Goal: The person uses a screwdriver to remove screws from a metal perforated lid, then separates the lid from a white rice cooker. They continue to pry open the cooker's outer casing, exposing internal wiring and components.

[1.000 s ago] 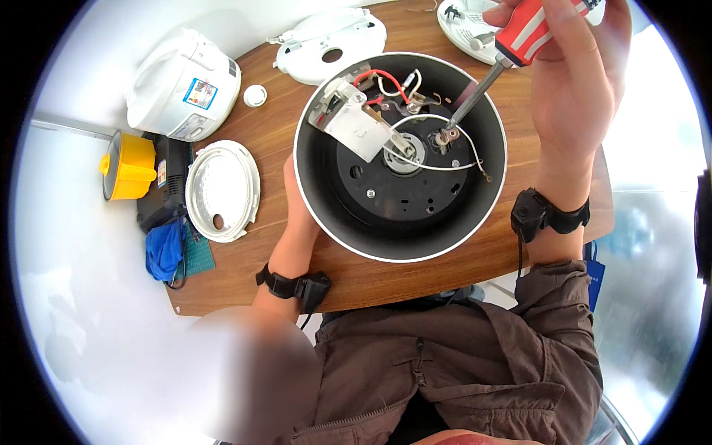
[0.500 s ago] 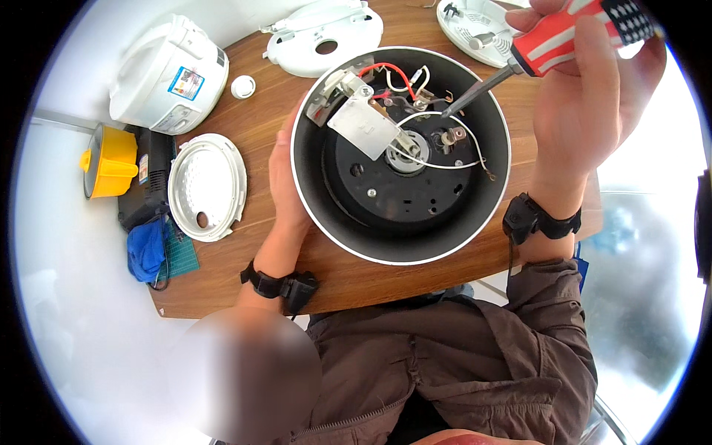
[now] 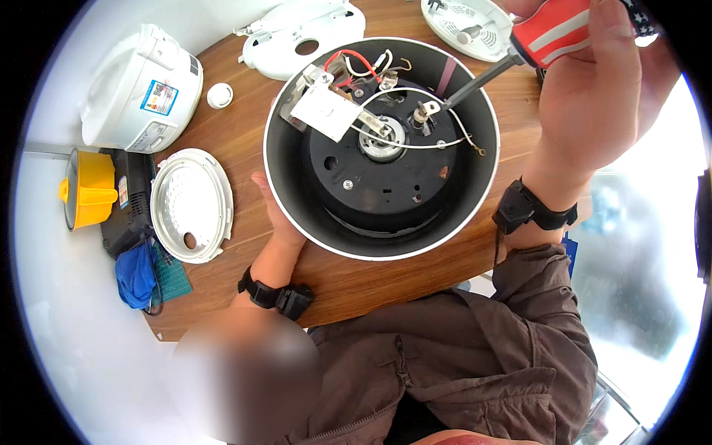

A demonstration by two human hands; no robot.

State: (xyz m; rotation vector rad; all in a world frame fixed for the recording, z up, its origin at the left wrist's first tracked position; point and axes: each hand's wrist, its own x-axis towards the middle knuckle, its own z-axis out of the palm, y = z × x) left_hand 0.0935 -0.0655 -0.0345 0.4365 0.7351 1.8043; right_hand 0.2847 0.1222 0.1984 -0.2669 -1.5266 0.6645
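The round rice cooker body (image 3: 386, 248), grey inside with a white rim, exposes its underside parts. Against its left wall rests my left hand (image 3: 279, 216), gripping it with most fingers hidden behind. My right hand (image 3: 593, 111) is closed round the handle of a screwdriver (image 3: 552, 33) in red, white and dark blue. The screwdriver's tip is close to a small metal terminal (image 3: 426, 111) on the black base plate (image 3: 367, 193); whether they touch I cannot tell. A loose white wire (image 3: 466, 137) curves past that terminal. A metal bracket plate (image 3: 326, 110) and red wires (image 3: 360, 55) are at upper left.
Along the left stand a white rice cooker (image 3: 141, 93), a yellow container (image 3: 93, 189), a black case (image 3: 127, 211), a blue cloth (image 3: 135, 276) and a perforated inner lid (image 3: 194, 208). Behind lie a white cover (image 3: 300, 37), a small round cap (image 3: 220, 96) and a white vented base (image 3: 475, 30).
In the view, the cooker body has shifted left and tilted slightly. The screwdriver's tip has moved from over the white wire to beside the terminal. Both hands keep their holds.
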